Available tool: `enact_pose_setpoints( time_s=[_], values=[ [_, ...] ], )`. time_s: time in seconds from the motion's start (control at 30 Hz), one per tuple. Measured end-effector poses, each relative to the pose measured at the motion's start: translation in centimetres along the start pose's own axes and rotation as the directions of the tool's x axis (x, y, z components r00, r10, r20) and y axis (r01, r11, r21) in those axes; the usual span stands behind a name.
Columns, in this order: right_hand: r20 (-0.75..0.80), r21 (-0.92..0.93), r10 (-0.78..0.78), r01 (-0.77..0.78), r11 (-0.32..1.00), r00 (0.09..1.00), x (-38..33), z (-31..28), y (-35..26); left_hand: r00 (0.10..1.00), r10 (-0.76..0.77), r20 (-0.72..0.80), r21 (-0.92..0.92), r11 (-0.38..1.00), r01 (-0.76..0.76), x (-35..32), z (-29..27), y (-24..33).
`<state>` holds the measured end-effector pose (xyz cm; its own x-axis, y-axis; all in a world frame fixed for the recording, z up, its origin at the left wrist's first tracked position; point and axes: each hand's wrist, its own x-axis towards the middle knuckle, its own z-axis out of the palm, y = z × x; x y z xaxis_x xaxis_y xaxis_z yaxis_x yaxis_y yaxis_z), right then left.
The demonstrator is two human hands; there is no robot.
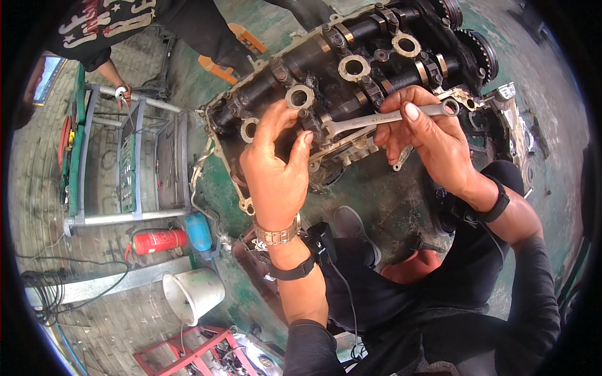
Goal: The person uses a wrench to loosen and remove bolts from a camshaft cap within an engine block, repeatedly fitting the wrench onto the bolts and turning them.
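The left hand is over the near edge of the engine, half open, thumb and pointer finger apart. It looks like the fingertips may touch a part there, but it is hard to tell. The right hand is bent closed over the engine's near side, pinching a wrench. The wrench lies above the engine's near edge, between the hands. It is silver and long, with a forked left end and a round ring on the right.

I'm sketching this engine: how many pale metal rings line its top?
4 pale rings: leftmost, partly behind the left hand; second, by its fingertips; third, up and right of that; fourth, farthest right. Others may be hidden.
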<state>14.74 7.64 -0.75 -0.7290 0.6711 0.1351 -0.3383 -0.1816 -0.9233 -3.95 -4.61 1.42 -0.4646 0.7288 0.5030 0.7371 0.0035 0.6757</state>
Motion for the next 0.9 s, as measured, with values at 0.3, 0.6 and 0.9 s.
enact_pose_setpoints(
  time_s=[0.3,0.6,0.9],
  values=[
    [0.118,-0.007,0.061,-0.060,0.998,0.991,0.8,0.3,0.4,1.000,0.007,-0.002,0.007,1.000,-0.007,-0.1,0.0,0.3],
    [0.072,-0.093,0.040,-0.033,0.995,0.997,0.0,0.8,0.6,1.000,-0.009,-0.003,0.008,1.000,0.009,-0.2,-0.2,0.3],
    [0.575,-0.518,-0.339,0.652,0.554,0.745,-2.3,1.3,2.1,0.999,-0.032,0.006,-0.047,0.998,0.032,0.1,0.2,0.7]
  ],
)
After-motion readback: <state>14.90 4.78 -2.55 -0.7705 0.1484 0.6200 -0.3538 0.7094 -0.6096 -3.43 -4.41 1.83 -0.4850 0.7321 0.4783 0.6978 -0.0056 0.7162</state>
